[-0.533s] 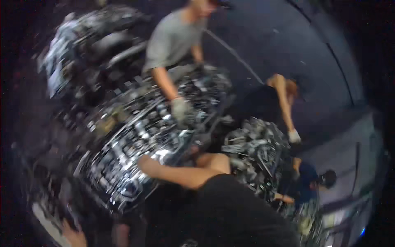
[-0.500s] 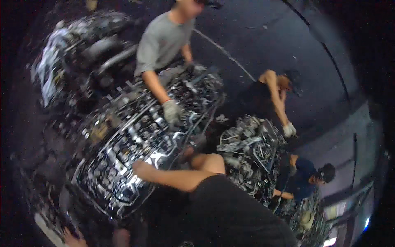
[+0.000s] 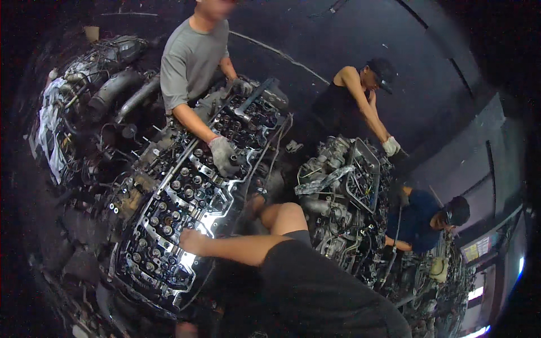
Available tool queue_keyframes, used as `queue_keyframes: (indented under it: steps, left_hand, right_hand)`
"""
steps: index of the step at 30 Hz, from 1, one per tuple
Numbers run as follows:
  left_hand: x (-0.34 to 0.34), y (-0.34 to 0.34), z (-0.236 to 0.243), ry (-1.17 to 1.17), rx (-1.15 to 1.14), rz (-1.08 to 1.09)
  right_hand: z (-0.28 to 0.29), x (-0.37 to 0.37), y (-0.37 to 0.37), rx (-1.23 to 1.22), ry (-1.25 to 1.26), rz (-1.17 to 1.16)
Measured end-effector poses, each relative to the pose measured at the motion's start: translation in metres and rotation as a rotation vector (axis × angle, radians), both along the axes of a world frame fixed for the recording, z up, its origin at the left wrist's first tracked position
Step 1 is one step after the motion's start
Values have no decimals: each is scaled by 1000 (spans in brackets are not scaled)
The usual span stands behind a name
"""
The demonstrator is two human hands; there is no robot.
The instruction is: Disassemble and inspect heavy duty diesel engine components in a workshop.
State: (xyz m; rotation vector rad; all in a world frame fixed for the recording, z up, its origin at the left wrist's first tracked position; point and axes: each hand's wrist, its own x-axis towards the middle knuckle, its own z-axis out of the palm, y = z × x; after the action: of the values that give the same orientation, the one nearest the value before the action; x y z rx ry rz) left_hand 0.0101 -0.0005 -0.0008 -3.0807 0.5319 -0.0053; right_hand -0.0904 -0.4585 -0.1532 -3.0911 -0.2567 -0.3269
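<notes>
My right hand (image 3: 194, 242), bare, rests near the bright metal edge of a large engine (image 3: 181, 198) with its cover off. Its fingers are curled; whatever they hold, if anything, is hidden. Round valve springs stand in rows over the open engine, beside and beyond the hand. My black-sleeved right arm comes in from the lower right. My left hand is out of view. A patch of bare skin at the lower edge is too unclear to name.
Across the engine, a grey-shirted person rests a gloved hand (image 3: 224, 155) on it. A second engine (image 3: 338, 197) stands to the right, with a tank-topped person behind it and another person (image 3: 422, 222) farther right. More engine parts (image 3: 115, 90) lie far left. A bare bent knee (image 3: 290, 214) is close by.
The view has shifted and become sharper. My right hand stays at the engine. Bare fingers seen earlier at the lower left have left the view.
</notes>
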Motion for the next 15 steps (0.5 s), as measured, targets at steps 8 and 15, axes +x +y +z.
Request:
queue_keyframes:
  steps: [8,15]
  left_hand:
    - [-5,2,-8,-157,51,-42]
    - [11,30,-39,-116,197,-84]
  right_hand:
    - [10,-2,1,45,-159,145]
    - [-25,6,0,-106,29,65]
